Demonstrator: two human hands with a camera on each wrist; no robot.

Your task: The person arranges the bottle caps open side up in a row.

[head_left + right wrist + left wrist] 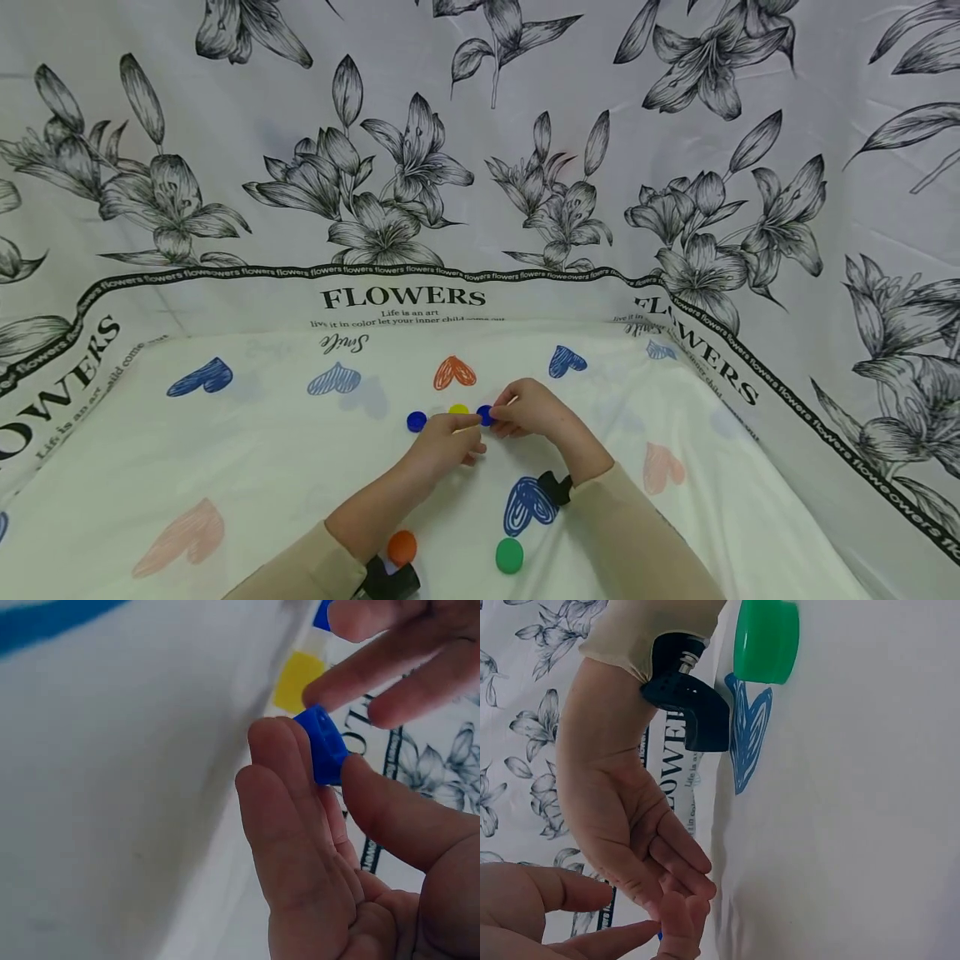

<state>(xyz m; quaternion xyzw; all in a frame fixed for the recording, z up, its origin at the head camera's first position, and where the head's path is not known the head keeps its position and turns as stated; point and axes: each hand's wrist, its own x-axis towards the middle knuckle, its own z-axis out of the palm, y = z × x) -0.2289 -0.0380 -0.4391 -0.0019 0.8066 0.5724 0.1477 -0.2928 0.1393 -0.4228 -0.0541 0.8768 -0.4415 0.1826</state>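
Between thumb and fingers, my right hand [534, 408] pinches a small blue bottle cap [327, 746]; the right wrist view shows it tilted, with part of its hollow side visible. My left hand [444, 442] reaches in from the left with its fingers extended. Its index fingertip is beside the blue cap, and I cannot tell whether they touch. Just behind the hands a yellow cap [458, 409] sits on the cloth, partly hidden by the left hand in the head view. Left of it lies another blue cap [416, 422].
Nearer to me are an orange cap [402, 547] by the left wrist and a green cap [509, 555] between the forearms. A white cloth [262, 467] printed with hearts covers the surface. Flower-printed fabric [525, 92] rises at the back and right.
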